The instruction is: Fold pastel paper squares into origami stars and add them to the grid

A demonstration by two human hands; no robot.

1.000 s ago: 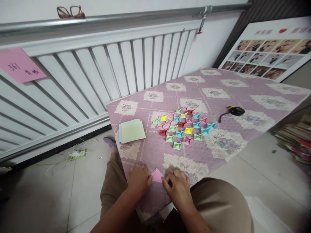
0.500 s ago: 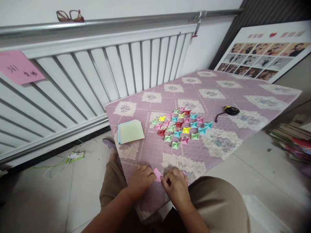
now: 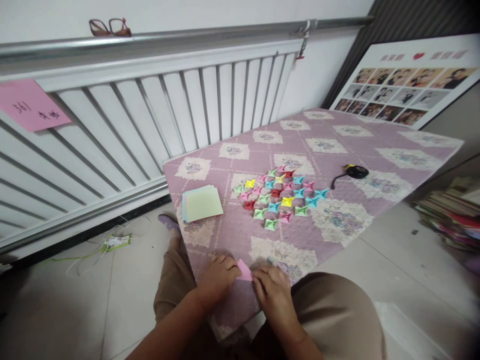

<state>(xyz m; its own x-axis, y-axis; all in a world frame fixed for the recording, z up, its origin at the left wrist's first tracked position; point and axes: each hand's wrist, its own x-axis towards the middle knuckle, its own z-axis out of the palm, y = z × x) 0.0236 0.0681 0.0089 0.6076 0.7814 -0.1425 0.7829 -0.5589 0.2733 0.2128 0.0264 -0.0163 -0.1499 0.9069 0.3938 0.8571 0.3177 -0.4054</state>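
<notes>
A small piece of folded pink paper lies at the near end of the table, its pointed top facing away from me. My left hand is closed on its left side, fingers curled with the tips at the paper's edge. On the right corner of the paper, my right hand presses with bent fingers, thumb against the edge. Both palms face down, and parts of the paper are covered by the fingers. Beyond my hands, several small folded paper shapes in pink, green, blue, yellow and red stand in slanting rows.
A stack of coloured paper sheets lies at the left, pale green on top. A black tape measure with a strap rests at the right. The patterned tablecloth covers the table beside a white radiator. A photo board leans at the back.
My right hand's fingers have flattened and shifted slightly at the pink paper's right corner, uncovering a bit more of it. My left hand stays nearly still.
</notes>
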